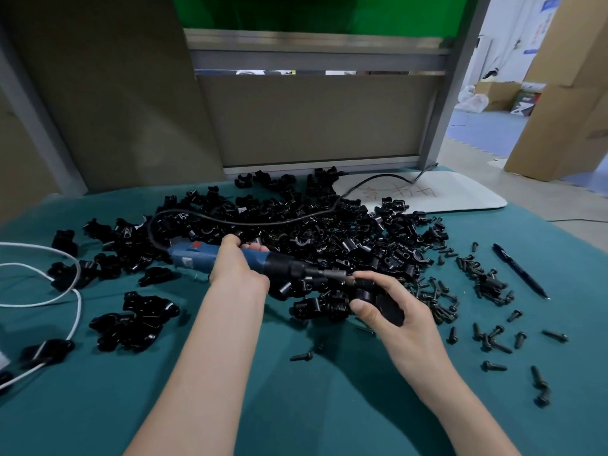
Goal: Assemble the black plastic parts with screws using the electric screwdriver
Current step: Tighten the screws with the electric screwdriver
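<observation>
The left hand wraps the blue electric screwdriver, its bit meeting the black plastic part pinched in the right hand, just before the pile of parts at the desk's middle. Loose screws lie toward the right edge. The tool's red label and the white board's reddish writing, far right corner, are unreadable.

The screwdriver, blue with a black nose, lies nearly level with its bit pointing right, gripped around the middle by the left hand. The bit tip meets a black part held in the right hand. Its black cord loops back over the pile of black parts behind. A smaller cluster of parts lies at left. Black screws are scattered right of the pile.
</observation>
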A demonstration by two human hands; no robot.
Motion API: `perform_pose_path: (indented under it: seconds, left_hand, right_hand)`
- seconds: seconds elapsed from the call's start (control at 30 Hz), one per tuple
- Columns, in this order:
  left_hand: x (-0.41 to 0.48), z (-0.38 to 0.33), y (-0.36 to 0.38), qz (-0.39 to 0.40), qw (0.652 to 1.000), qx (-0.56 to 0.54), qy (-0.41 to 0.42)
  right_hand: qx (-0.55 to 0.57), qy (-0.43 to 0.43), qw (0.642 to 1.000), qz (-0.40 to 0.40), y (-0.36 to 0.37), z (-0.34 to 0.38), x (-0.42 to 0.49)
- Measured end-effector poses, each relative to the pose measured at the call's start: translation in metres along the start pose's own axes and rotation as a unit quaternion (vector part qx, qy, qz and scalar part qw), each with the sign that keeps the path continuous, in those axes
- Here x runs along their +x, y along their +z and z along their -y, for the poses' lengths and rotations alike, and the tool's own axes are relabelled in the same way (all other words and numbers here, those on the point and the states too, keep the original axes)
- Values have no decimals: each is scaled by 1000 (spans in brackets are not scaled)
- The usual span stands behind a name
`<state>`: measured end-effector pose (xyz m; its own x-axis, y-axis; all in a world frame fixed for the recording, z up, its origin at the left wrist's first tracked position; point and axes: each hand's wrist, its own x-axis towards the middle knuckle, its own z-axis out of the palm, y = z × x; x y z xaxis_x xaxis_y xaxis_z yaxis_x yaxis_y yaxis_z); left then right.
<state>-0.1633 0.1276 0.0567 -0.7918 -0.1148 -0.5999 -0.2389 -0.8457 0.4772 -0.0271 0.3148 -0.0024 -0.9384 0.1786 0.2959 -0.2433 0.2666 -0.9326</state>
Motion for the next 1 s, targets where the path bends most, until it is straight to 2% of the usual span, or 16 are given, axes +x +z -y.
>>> perform_pose_path:
  seconds: [0.07, 0.13, 0.2, 0.33, 0.67, 1.0]
  left_hand:
    - [3, -8, -1, -8, 1000, -17, 21]
    - [4, -12, 0, -2, 998, -25, 56]
    - [-1, -8, 2, 18, 996, -19, 82]
    - [-17, 11, 12, 37, 991, 3, 130]
    - [-25, 31, 14, 52, 984, 23, 170]
    - [-25, 34, 13, 67, 985, 17, 158]
  right_hand:
    - [105, 23, 994, -17, -4, 0, 2]
    - [268, 74, 959, -46, -6, -1, 6]
    - [339, 120, 930, -79, -5, 0, 10]
    - [362, 166, 911, -104, -3, -1, 13]
    - [362, 156, 913, -104, -2, -5, 13]
    - [371, 151, 910, -105, -1, -4, 13]
